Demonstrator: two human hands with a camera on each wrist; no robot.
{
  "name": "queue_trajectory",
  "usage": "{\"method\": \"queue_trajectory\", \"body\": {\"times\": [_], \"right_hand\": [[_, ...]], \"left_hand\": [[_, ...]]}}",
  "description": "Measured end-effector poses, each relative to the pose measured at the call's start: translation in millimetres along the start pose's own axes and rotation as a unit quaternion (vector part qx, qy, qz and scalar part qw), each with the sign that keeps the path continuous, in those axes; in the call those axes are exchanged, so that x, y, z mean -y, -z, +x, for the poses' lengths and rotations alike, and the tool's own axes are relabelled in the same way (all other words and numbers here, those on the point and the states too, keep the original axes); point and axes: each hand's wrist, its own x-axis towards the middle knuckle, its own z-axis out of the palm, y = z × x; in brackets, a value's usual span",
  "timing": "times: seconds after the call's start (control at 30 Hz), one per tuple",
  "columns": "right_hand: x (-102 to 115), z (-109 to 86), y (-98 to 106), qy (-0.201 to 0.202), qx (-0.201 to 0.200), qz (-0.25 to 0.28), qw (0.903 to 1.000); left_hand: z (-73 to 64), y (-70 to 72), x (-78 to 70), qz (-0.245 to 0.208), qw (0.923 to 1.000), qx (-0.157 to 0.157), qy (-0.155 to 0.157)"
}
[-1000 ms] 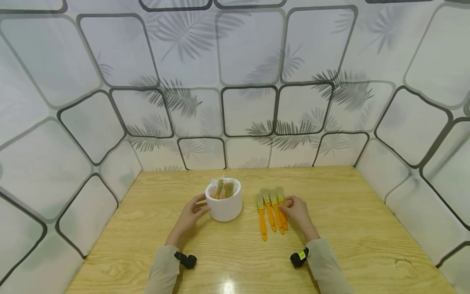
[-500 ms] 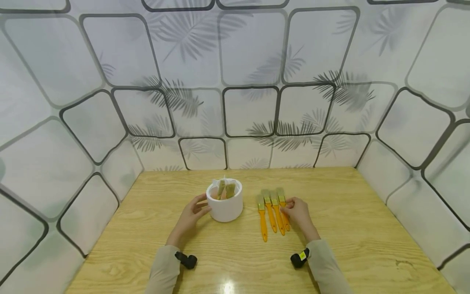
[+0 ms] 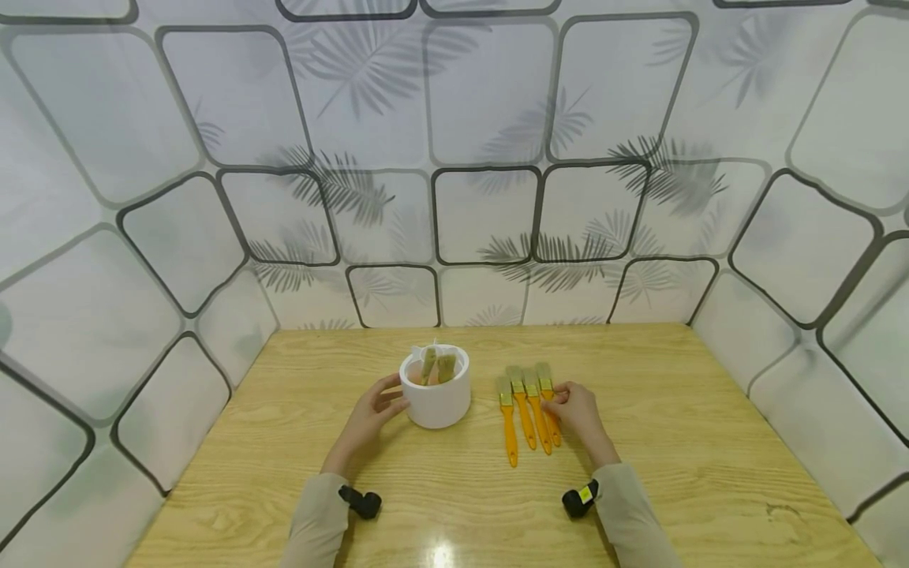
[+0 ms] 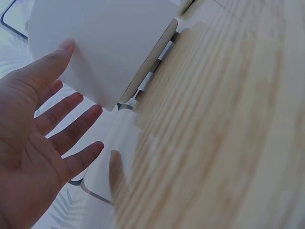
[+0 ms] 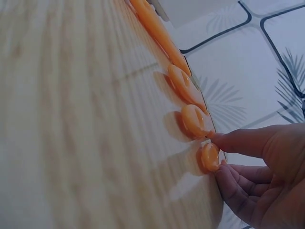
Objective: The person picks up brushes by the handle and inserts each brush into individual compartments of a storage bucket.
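Observation:
A white round pot [image 3: 435,402] stands on the table, with paintbrushes [image 3: 446,368] inside, bristles up. My left hand [image 3: 371,412] is at the pot's left side. In the left wrist view its thumb [image 4: 52,62] rests against the pot wall [image 4: 114,43], the other fingers spread and nearly straight. Several flat paintbrushes with orange handles lie side by side to the right, bristles away from me. My right hand [image 3: 577,409] pinches the handle of the rightmost paintbrush [image 3: 545,382]. In the right wrist view, thumb and fingers straddle that handle's end [image 5: 209,157].
The leftmost loose paintbrush [image 3: 510,434] lies a little nearer to me than the others. Wooden tabletop [image 3: 440,505] spreads around everything. Behind and at both sides rises a patterned white wall covering [image 3: 483,292]. Each sleeve carries a small black camera [image 3: 362,502].
The picture has shifted very slightly. Both hands, the pot and the paintbrushes otherwise hold their places.

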Motion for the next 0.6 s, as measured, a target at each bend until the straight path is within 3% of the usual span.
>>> {"method": "queue_trajectory", "body": {"times": [0.23,0.6], "right_hand": [[3,-1.6,0,-0.008,0.004,-0.013,0.9999],[2,-0.9,2,-0.012,0.006,-0.023,0.9996]], "left_hand": [[-4.0,0.0,-18.3,0.001,0.9998,0.016,0.009],[-3.9,-0.2,-18.3,0.003,0.9998,0.019,0.009]]}}
